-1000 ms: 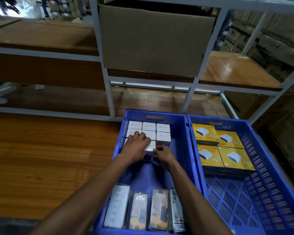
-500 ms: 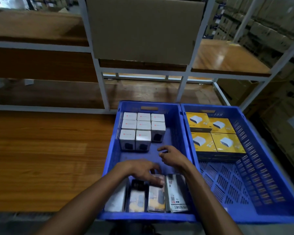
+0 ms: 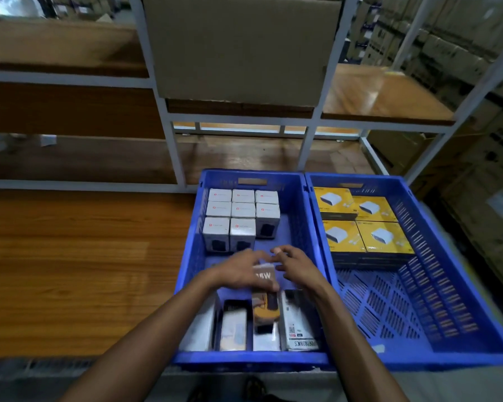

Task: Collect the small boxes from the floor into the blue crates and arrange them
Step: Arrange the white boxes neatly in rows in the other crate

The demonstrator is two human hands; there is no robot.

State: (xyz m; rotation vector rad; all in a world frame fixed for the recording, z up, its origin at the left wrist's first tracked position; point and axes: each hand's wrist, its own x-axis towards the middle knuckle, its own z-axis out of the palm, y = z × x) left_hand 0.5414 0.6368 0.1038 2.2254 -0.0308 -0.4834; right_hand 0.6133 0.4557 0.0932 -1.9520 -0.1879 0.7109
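— What surrounds the scene?
— A white metal shelving frame [image 3: 169, 140] with wooden shelf boards [image 3: 381, 91], a large plain cardboard carton [image 3: 238, 47] set on the middle bay. A broad wood-grain surface [image 3: 70, 265] stretches across the left.

— And beyond the rack?
— Stacked brown cartons [image 3: 453, 33] fill the right background (dim, blurred). Light glares off the right-hand board; a bright patch shows at top left [image 3: 0, 7].
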